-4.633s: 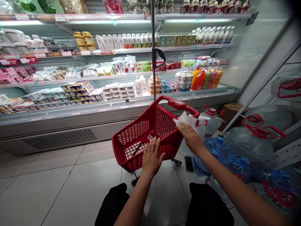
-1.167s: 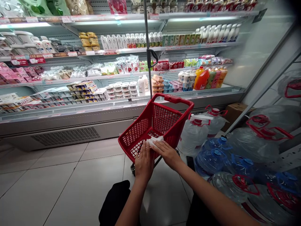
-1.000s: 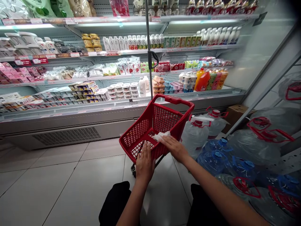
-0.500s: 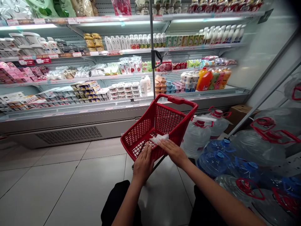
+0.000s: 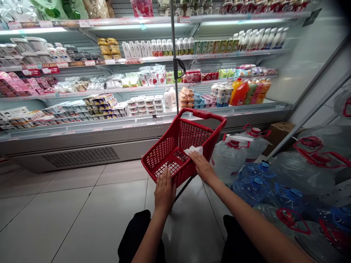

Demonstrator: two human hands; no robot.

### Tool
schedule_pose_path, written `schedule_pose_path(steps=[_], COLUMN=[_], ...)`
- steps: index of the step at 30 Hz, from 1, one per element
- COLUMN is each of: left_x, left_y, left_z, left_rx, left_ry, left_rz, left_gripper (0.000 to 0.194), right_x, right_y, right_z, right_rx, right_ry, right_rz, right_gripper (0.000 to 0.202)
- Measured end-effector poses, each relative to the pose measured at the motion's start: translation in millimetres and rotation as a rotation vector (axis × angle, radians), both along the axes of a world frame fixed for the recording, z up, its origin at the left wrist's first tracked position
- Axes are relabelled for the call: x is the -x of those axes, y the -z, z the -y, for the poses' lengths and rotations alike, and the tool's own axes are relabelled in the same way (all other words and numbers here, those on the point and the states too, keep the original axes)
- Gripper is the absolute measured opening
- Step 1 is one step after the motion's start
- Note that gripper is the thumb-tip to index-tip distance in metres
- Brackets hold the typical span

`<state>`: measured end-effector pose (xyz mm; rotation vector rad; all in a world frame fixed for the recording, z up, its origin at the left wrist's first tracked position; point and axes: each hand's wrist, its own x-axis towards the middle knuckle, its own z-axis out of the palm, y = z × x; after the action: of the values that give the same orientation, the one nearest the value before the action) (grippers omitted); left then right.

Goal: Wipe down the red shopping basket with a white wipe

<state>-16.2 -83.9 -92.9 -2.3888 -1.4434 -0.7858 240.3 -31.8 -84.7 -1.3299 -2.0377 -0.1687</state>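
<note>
A red plastic shopping cart basket [image 5: 161, 154] with latticed sides stands in front of me, tilted, its handle at the far side. My left hand [image 5: 163, 190] lies on the near rim, fingers stretched out and pointing into the basket; it grips nothing. On the right rim, my right hand [image 5: 202, 166] presses a white tissue or cloth [image 5: 194, 150] under its fingers. Part of the tissue sticks out beyond the fingertips. The basket's slotted floor shows between my hands, with no goods visible in it.
Behind the cart runs a refrigerated display case [image 5: 131, 140] with shelves of dairy and drinks. Large water jugs [image 5: 229, 159] with red handles and blue bottles [image 5: 251, 188] crowd the right side. A cardboard box [image 5: 281, 131] sits beyond them. Pale floor tiles [image 5: 68, 204] extend left.
My right hand and the white tissue have slid right and away from me along the rim. My left hand has shifted slightly left. The cart's handle has moved a little left.
</note>
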Motion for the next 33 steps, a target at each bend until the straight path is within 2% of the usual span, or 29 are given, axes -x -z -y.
schedule_pose_path(steps=[4, 6, 8, 11, 15, 17, 19, 22, 28, 30, 33], left_x=[-11, -9, 0, 21, 42, 43, 39, 29, 9, 5, 10], left_y=[1.3, -0.9, -5.3, -13.8, -20.9, -20.5, -17.7, -11.5, -6.0, -7.3, -11.0], left_z=[14, 17, 17, 7, -8, -12, -13, -13, -7, -6, -10], left_rx=[0.003, 0.014, 0.035, 0.071, 0.103, 0.108, 0.096, 0.079, 0.089, 0.097, 0.105], left_ry=[-0.011, 0.047, 0.15, 0.258, 0.243, 0.236, 0.202, 0.142, 0.103, 0.113, 0.201], left_rz=[-0.009, -0.015, -0.045, -0.14, -0.232, -0.237, -0.219, -0.189, -0.142, -0.126, -0.142], left_gripper=[0.087, 0.085, 0.082, 0.083, 0.088, 0.087, 0.084, 0.082, 0.084, 0.085, 0.089], right_x=[46, 55, 50, 23, -12, -18, -14, 6, 61, 64, 41], right_y=[7.8, 7.8, 4.1, -5.1, -11.6, -10.5, -7.4, 0.0, 17.2, 19.2, 14.6], right_z=[42, 60, 67, 55, 19, 6, 5, 25, 93, 101, 90], right_rx=[0.038, 0.041, 0.036, 0.018, 0.021, 0.041, 0.048, 0.031, 0.063, 0.054, 0.03], right_ry=[-0.147, -0.207, -0.25, -0.228, -0.054, 0.006, 0.01, -0.058, -0.185, -0.214, -0.212], right_rz=[0.042, 0.071, 0.112, 0.155, 0.125, 0.083, 0.034, -0.011, 0.042, 0.083, 0.126], right_gripper=[0.083, 0.083, 0.082, 0.082, 0.08, 0.079, 0.078, 0.077, 0.075, 0.073, 0.075])
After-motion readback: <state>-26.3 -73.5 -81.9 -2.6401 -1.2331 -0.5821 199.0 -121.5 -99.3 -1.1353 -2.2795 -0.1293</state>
